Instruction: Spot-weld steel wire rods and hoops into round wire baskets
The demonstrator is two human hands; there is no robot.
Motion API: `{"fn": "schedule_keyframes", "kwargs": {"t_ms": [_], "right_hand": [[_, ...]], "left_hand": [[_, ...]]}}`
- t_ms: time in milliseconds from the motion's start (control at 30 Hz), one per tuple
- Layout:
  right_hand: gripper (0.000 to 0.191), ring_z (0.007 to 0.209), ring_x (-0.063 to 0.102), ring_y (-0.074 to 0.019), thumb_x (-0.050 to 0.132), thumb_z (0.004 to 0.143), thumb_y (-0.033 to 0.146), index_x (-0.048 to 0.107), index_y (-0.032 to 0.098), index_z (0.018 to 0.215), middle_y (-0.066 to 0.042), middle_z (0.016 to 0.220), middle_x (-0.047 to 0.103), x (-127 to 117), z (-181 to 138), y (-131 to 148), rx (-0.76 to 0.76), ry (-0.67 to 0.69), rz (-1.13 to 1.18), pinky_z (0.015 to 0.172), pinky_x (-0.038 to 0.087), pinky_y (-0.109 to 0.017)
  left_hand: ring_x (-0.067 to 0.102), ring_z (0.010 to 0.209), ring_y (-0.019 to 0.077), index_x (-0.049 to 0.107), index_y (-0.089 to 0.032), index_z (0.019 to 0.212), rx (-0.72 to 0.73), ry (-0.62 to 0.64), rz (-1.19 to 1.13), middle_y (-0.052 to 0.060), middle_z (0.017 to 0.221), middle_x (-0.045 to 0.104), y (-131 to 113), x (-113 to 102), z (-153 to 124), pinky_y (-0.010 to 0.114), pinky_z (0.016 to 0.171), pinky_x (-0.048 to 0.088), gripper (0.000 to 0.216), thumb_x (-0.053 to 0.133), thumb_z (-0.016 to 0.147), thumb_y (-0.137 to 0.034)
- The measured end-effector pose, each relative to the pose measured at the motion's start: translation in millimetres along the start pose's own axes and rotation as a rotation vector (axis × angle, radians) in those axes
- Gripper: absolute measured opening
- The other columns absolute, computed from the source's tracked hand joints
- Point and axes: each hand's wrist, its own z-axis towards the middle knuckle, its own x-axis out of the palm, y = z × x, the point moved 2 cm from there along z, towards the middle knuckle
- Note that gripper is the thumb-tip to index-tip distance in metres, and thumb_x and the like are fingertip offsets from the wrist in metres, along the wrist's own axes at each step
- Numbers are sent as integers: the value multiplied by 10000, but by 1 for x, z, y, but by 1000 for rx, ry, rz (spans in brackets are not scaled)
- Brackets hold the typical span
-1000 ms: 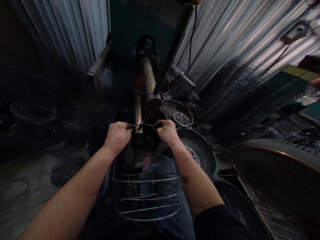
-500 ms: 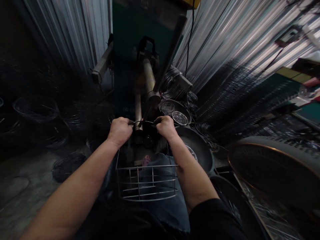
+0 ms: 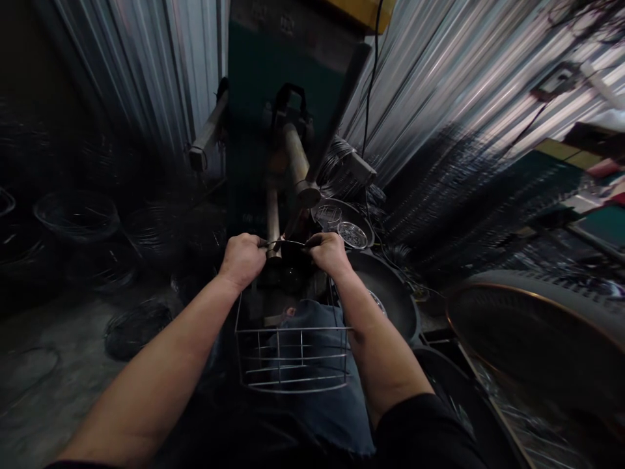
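Between my two hands runs a thin curved metal wire, the near-machine edge of a wire basket point(image 3: 278, 358) that hangs below over my jeans. My left hand point(image 3: 244, 260) pinches this edge at its left, fingers closed. On the right, my right hand point(image 3: 329, 252) grips the other end in the same way. The wire lies at the tip of the lower metal electrode arm point(image 3: 273, 221) of a dark green spot-welding machine point(image 3: 254, 98). Just above it is the thicker upper arm point(image 3: 297, 159). Whether the tips press on the wire is too dark to tell.
Round pans point(image 3: 390, 293) with small wire parts stand to the right of my right arm. A large round tray point(image 3: 537, 283) is further right. Coiled wire point(image 3: 336, 166) lies behind the pans. Dark wire baskets point(image 3: 75, 215) sit on the floor at left. Corrugated metal walls point(image 3: 439, 85) enclose the area.
The view has shifted slightly, so machine, hands and basket appear a little further right. Both hands keep hold of the basket's wire, at nearly the same place by the electrode arms.
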Motion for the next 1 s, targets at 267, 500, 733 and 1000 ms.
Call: {"fn": "schedule_keyframes", "kwargs": {"t_ms": [267, 500, 733, 1000], "right_hand": [[124, 718, 651, -170, 717, 659, 116, 751, 164, 769, -18, 691, 692, -1, 2, 0, 15, 28, -13, 686, 490, -236], [93, 708, 657, -172, 735, 652, 131, 734, 159, 741, -18, 674, 679, 2, 4, -5, 18, 22, -7, 659, 495, -237], [130, 696, 657, -171, 732, 641, 126, 736, 165, 765, -15, 684, 687, 3, 3, -5, 24, 5, 10, 660, 499, -236], [131, 706, 666, -175, 716, 651, 107, 736, 167, 765, -19, 697, 689, 7, 4, 2, -7, 24, 11, 698, 509, -248]], "left_hand": [[639, 1028, 221, 731, -122, 993, -11, 25, 19, 110, 1005, 718, -3, -2, 2, 268, 919, 457, 271, 549, 798, -169], [648, 997, 216, 724, -122, 1010, -23, 27, 3, 113, 1007, 717, -2, -2, 3, 271, 880, 466, 276, 556, 796, -173], [648, 1001, 213, 728, -121, 993, -16, 14, -7, 107, 998, 720, -2, -2, 3, 267, 895, 463, 267, 562, 791, -174], [652, 1003, 216, 734, -149, 988, -48, -28, -52, 84, 988, 725, 7, -5, 2, 271, 928, 469, 268, 579, 777, -203]]}}
